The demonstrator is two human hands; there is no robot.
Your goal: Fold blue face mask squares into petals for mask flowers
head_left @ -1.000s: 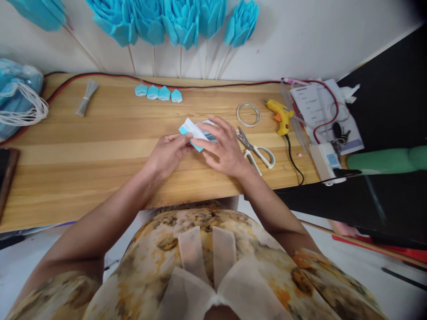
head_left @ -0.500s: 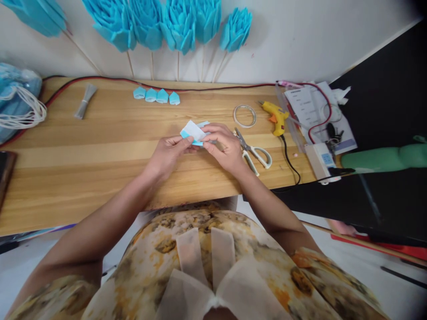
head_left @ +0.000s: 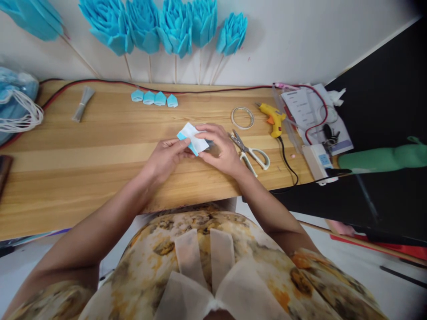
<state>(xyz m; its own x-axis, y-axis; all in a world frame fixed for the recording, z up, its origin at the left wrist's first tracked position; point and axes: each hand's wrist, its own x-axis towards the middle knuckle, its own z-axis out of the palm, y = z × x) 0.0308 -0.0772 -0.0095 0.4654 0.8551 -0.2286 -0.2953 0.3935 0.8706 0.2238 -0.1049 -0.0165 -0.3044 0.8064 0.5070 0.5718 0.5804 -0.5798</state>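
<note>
A small light-blue and white folded piece of paper is held over the table, its white side mostly facing up. My left hand pinches its left edge, thumb on top and fingers beneath. On the other side, my right hand curves around the piece, with fingertips at its upper edge and thumb at the lower right corner. Both hands are closed on the paper. Scissors with white handles lie open beside my right hand. Farther back, several small folded light-blue pieces sit in a row.
A tape roll and yellow glue gun lie to the right, near papers and a power strip. Blue paper flowers on sticks lean against the wall. A tied bundle and white cord lie left.
The folded paper has turned and opened out, showing more of its white side. My right fingers have shifted along its edge. The view has moved slightly.
</note>
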